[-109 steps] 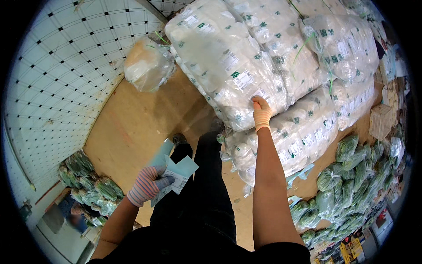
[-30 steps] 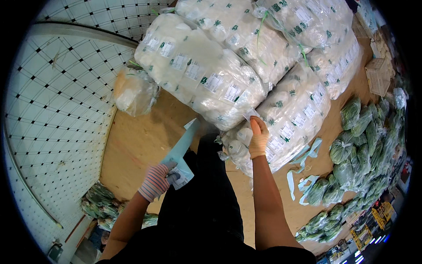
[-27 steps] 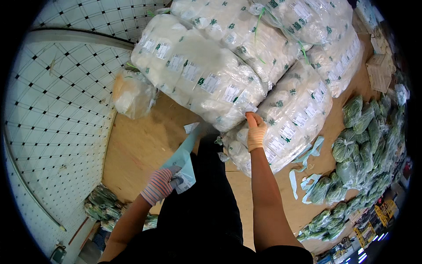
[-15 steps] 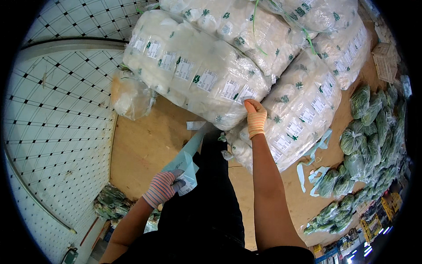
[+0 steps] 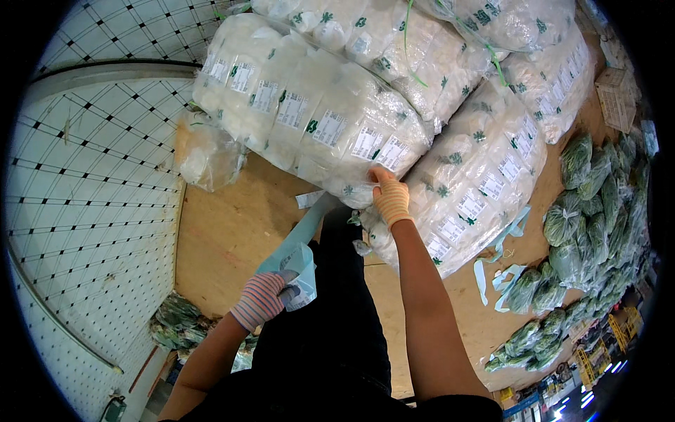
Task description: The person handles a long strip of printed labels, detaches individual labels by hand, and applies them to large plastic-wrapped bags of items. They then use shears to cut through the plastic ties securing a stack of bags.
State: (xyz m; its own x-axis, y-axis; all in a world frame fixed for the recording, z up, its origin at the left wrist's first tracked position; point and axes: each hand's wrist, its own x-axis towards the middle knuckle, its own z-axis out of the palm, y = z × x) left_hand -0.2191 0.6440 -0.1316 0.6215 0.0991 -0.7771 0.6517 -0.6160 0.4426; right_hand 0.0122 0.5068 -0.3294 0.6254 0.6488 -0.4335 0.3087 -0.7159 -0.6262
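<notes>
My left hand (image 5: 264, 300), in a striped glove with bare-looking grey fingertips, is closed on a light blue strip of label backing (image 5: 304, 269). The strip runs up past my leg, and a white label (image 5: 309, 200) shows near its far end. My right hand (image 5: 391, 197), in a striped glove with the fingertips uncovered, rests on the lower end of a large clear bag (image 5: 302, 105) packed with whitish contents. Its fingers are bent and slightly apart, just below the last white label (image 5: 391, 152). Several such labels form a row along this bag.
Another labelled bag (image 5: 478, 169) lies to the right, with more stacked behind. Plastic-wrapped green vegetables (image 5: 569, 225) are piled at the far right, near cast-off blue strips (image 5: 500, 285). A crate (image 5: 616, 98) stands beyond. A patterned wall (image 5: 105, 183) borders the left.
My right hand has moved slightly left and toward me, off the last label onto the bag below it. My left hand still holds the strip in nearly the same place.
</notes>
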